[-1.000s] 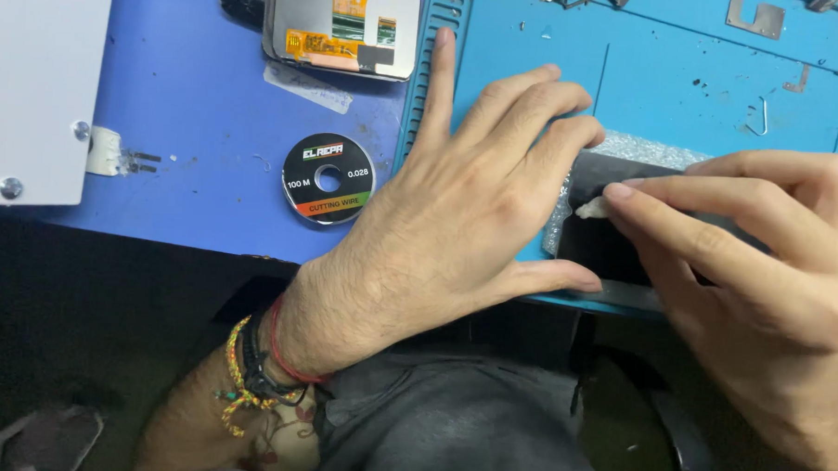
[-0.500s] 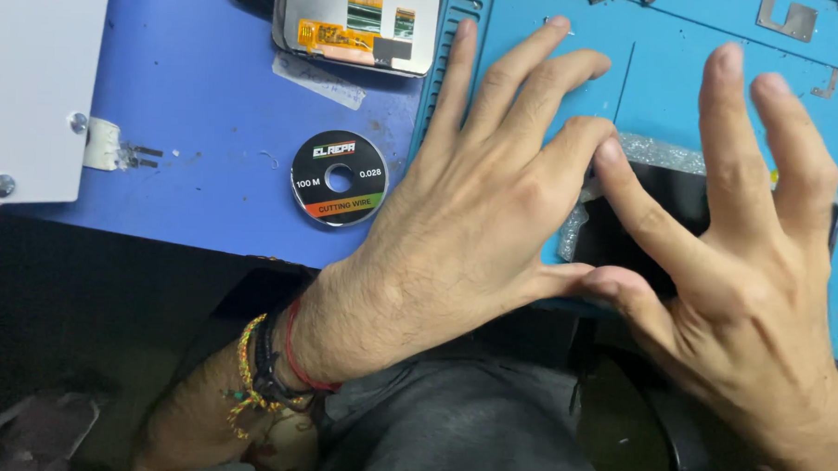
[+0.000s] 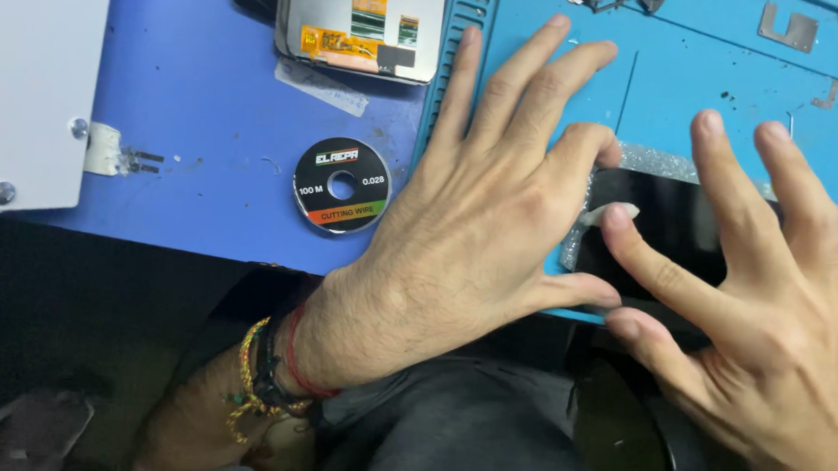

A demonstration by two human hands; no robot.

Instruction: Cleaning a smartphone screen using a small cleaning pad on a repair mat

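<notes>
A black phone screen (image 3: 665,226) with a frosted edge lies on the light blue work mat (image 3: 712,83) near the table's front edge. My left hand (image 3: 479,233) rests flat on the mat, fingers spread, its ring finger curled onto the screen's left edge. My right hand (image 3: 751,303) is spread wide, index fingertip touching a small white scrap (image 3: 615,213) on the screen's left part, thumb at the screen's lower edge. Neither hand grips anything.
A black round spool of cutting wire (image 3: 341,185) lies on the darker blue table (image 3: 201,98). Behind it sits a detached display panel (image 3: 361,25) with orange flex cables. A white box (image 3: 34,83) stands at left. Small metal parts (image 3: 790,24) lie far right.
My right hand has gone from pinching the white scrap at the screen's left edge to fingers spread wide. The left hand stayed planted, its fingers fanning out a little.
</notes>
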